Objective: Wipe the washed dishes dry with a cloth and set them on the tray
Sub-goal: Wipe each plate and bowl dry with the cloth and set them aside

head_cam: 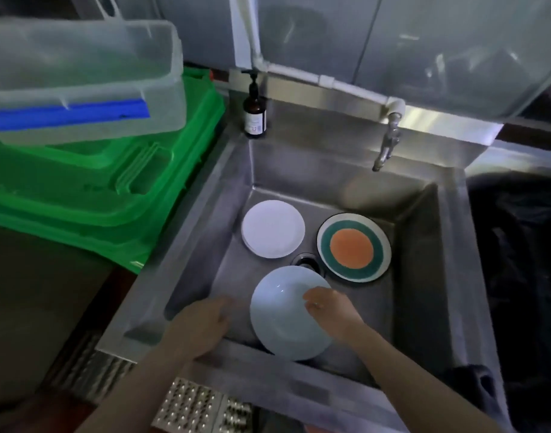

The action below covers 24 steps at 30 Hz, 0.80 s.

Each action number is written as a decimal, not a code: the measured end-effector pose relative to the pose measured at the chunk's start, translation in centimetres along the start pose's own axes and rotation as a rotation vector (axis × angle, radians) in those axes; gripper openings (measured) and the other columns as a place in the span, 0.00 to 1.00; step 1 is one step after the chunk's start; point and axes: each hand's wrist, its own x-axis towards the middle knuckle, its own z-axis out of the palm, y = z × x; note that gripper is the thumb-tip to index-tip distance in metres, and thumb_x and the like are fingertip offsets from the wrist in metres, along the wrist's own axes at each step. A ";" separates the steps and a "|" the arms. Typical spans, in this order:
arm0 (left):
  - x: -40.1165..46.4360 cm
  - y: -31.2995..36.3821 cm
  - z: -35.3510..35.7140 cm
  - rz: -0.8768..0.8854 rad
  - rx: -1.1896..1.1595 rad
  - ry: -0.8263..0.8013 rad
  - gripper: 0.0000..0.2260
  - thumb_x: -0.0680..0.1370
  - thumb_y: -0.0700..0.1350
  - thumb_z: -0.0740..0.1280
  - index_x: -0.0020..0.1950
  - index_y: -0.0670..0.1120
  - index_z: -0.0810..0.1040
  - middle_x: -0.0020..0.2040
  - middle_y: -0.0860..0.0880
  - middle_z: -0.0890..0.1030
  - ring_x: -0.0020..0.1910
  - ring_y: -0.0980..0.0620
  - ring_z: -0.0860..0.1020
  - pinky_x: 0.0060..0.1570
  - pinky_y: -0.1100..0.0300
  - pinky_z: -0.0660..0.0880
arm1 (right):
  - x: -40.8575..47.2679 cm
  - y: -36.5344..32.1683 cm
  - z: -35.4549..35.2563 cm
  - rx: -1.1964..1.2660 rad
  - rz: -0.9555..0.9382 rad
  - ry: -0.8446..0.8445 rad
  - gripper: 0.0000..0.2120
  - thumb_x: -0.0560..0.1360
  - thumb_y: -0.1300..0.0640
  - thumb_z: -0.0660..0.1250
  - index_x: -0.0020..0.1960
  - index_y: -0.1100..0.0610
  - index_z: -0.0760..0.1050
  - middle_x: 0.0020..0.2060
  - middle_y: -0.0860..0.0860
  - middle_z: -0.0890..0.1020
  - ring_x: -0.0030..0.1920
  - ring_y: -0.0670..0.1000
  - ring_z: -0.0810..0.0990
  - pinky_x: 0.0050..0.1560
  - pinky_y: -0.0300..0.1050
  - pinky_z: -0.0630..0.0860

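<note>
Now | my right hand (325,309) grips the pale blue round ceramic plate (286,314), tilted against the near wall of the deep steel sink (424,245) | my left hand (202,323) hangs relaxed just beside its rim | bare sink floor lies between it, the white plate stack (272,232) and the orange-and-green plate (353,246) | glaze plain, glossy

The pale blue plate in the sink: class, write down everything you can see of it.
The pale blue plate is round, glossy and plain, seemingly glazed ceramic, with a shallow well and a broad rim. It sits tilted at the near side of the steel sink, its near edge against the front wall, its far edge by the drain. The right hand holds its right rim; the left hand is beside its left edge, contact unclear.
</note>
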 end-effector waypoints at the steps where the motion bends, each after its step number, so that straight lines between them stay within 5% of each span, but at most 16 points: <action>1: 0.9 -0.3 -0.2 -0.016 -0.038 -0.005 0.20 0.81 0.50 0.60 0.73 0.53 0.67 0.71 0.53 0.72 0.68 0.52 0.71 0.64 0.61 0.66 | 1.7 0.0 0.1 0.049 0.045 -0.014 0.12 0.78 0.53 0.62 0.59 0.48 0.79 0.60 0.43 0.79 0.61 0.46 0.76 0.55 0.33 0.67; 6: 4.1 -1.2 -0.3 -0.143 -0.292 -0.032 0.17 0.81 0.47 0.62 0.70 0.51 0.71 0.66 0.54 0.77 0.63 0.55 0.75 0.60 0.62 0.69 | 9.9 1.1 1.5 0.282 0.304 -0.093 0.06 0.74 0.53 0.65 0.49 0.46 0.79 0.43 0.48 0.81 0.40 0.50 0.79 0.42 0.41 0.73; 11: 6.4 -2.5 1.2 -0.249 -0.480 -0.061 0.16 0.79 0.45 0.65 0.67 0.53 0.74 0.62 0.56 0.79 0.57 0.59 0.78 0.59 0.64 0.71 | 17.2 2.5 3.3 0.860 0.589 -0.023 0.12 0.74 0.69 0.66 0.57 0.65 0.75 0.33 0.57 0.82 0.26 0.50 0.80 0.28 0.39 0.75; 16: 6.5 -3.4 2.9 -0.387 -0.540 -0.075 0.16 0.79 0.44 0.65 0.67 0.51 0.75 0.60 0.54 0.81 0.56 0.59 0.77 0.56 0.68 0.69 | 23.5 3.6 4.5 0.952 0.662 0.008 0.07 0.78 0.60 0.64 0.55 0.60 0.72 0.22 0.44 0.80 0.28 0.44 0.82 0.36 0.39 0.81; 20: 6.0 -3.3 3.3 -0.423 -0.524 -0.054 0.16 0.79 0.45 0.65 0.67 0.53 0.75 0.58 0.57 0.81 0.54 0.62 0.77 0.53 0.71 0.67 | 26.7 3.5 5.3 0.877 0.800 0.082 0.16 0.70 0.46 0.74 0.41 0.59 0.77 0.32 0.52 0.83 0.36 0.52 0.83 0.47 0.50 0.82; 24: 6.2 -3.6 3.2 -0.467 -0.553 -0.029 0.16 0.79 0.44 0.66 0.66 0.53 0.75 0.55 0.57 0.81 0.52 0.60 0.78 0.52 0.72 0.67 | 28.1 3.2 5.8 0.922 0.786 0.127 0.17 0.65 0.49 0.79 0.42 0.58 0.75 0.38 0.54 0.83 0.38 0.54 0.84 0.44 0.52 0.83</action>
